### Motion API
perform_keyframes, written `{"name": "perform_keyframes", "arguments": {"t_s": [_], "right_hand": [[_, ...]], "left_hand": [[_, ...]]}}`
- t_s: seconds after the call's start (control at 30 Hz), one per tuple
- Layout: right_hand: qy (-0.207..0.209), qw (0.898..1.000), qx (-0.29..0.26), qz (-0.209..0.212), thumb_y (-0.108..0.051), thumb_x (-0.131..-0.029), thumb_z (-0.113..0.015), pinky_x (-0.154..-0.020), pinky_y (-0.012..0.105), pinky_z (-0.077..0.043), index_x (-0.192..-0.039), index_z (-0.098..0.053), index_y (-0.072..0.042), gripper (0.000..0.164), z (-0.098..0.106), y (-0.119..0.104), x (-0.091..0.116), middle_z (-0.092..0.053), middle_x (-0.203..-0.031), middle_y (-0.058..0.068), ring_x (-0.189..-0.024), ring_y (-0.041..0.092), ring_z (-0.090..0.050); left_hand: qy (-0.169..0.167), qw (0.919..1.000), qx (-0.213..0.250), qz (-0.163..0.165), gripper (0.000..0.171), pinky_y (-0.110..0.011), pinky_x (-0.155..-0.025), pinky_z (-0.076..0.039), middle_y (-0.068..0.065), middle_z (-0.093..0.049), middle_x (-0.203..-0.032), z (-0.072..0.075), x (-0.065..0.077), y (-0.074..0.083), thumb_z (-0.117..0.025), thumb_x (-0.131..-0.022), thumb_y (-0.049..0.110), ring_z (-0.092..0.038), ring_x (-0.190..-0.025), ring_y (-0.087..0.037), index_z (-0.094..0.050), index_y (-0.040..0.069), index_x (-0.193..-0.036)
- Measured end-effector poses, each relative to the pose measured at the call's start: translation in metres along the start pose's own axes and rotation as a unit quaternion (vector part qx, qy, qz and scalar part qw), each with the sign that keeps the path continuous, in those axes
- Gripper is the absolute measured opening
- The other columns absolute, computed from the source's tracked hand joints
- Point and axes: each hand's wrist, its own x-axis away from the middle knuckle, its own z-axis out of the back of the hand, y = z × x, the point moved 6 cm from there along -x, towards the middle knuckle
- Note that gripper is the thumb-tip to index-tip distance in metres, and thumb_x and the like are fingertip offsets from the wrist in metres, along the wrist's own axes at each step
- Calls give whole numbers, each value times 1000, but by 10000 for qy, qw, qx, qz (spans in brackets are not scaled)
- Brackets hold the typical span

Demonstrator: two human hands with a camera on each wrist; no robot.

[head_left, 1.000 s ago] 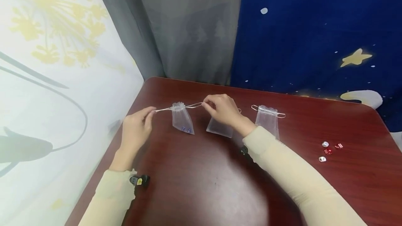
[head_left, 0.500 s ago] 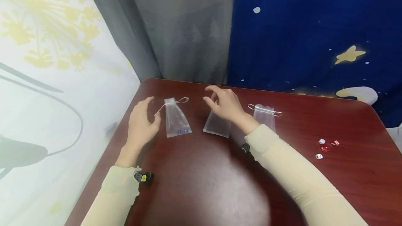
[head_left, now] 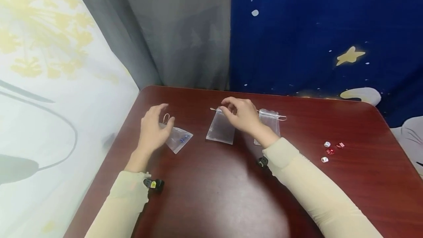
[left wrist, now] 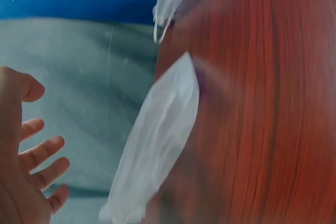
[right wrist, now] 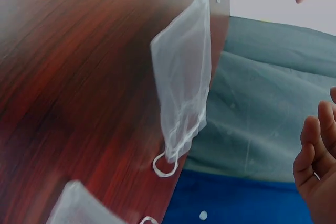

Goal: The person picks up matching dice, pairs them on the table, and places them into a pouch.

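My left hand point(head_left: 153, 131) is held over the upper end of a sheer white drawstring pouch point(head_left: 175, 143), its fingers loosely bent and holding nothing. Inside that pouch lie blue dice point(head_left: 183, 139); a cord loop point(head_left: 166, 118) sticks up beside the thumb, and the pouch's mouth is hidden behind the hand. The left wrist view has the fingers point(left wrist: 44, 156) spread, apart from the pouch point(left wrist: 157, 135). My right hand point(head_left: 243, 116) hovers relaxed by the top of a second sheer pouch point(head_left: 220, 129), which looks flat. Nothing is between its fingers point(right wrist: 310, 129).
A third sheer pouch point(head_left: 269, 122) with a white cord lies to the right, partly behind the right wrist. Farther right sit red dice point(head_left: 330, 151) and white dice point(head_left: 325, 159). Curtains point(head_left: 185, 39) hang behind the dark red table point(head_left: 205, 190).
Both hands have let go of the cord ends they were pulling apart. The pouch with blue dice has turned and shifted nearer the left hand. The head view has swung right.
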Motion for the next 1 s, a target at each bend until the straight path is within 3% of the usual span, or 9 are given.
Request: {"name": "perform_keyframes", "arguments": {"t_s": [0.17, 0.3, 0.47, 0.6, 1.0], "right_hand": [[156, 9999, -53, -16, -18, -93, -73, -57, 30, -44, -99, -75, -7, 13, 11, 8, 10, -63, -68, -3, -60, 12, -57], [242, 9996, -50, -97, -18, -93, -73, -57, 29, -46, -100, -75, -5, 14, 20, 14, 20, -63, -69, -2, -60, 10, -57], [317, 9988, -20, -370, -18, -93, -72, -57, 29, -47, -101, -75, -6, 15, 30, 25, 34, -62, -69, -2, -60, 10, -57], [266, 9978, 43, -601, -23, -94, -71, -57, 29, -47, -103, -74, -7, 19, 37, 32, 45, -62, -71, -4, -61, 9, -58], [570, 9940, 251, -905, -20, -93, -73, -60, 30, -49, -105, -75, -7, 18, 58, 53, 74, -61, -69, -2, -62, 12, -60]], "left_hand": [[-316, 9986, 247, -355, 41, -55, -102, -43, -19, -62, -127, -30, -1, 21, -67, -94, 20, -58, -118, -38, -62, 1, -130], [-742, 9963, 337, -284, 35, -51, -101, -47, -16, -64, -124, -57, 1, 34, -64, -97, 20, -60, -119, -34, -64, 3, -129], [-1229, 9919, 336, 2, 32, -49, -89, -52, -14, -68, -113, -86, 1, 45, -62, -99, 20, -69, -98, -27, -67, 3, -126], [-1459, 9886, 262, 281, 31, -49, -87, -53, -14, -69, -109, -100, 0, 51, -62, -99, 22, -72, -89, -24, -68, 2, -123], [-1822, 9772, 93, 1088, 37, -51, -92, -50, -7, -75, -96, -126, 0, 53, -65, -97, 33, -68, -100, -33, -70, 2, -117]]}}
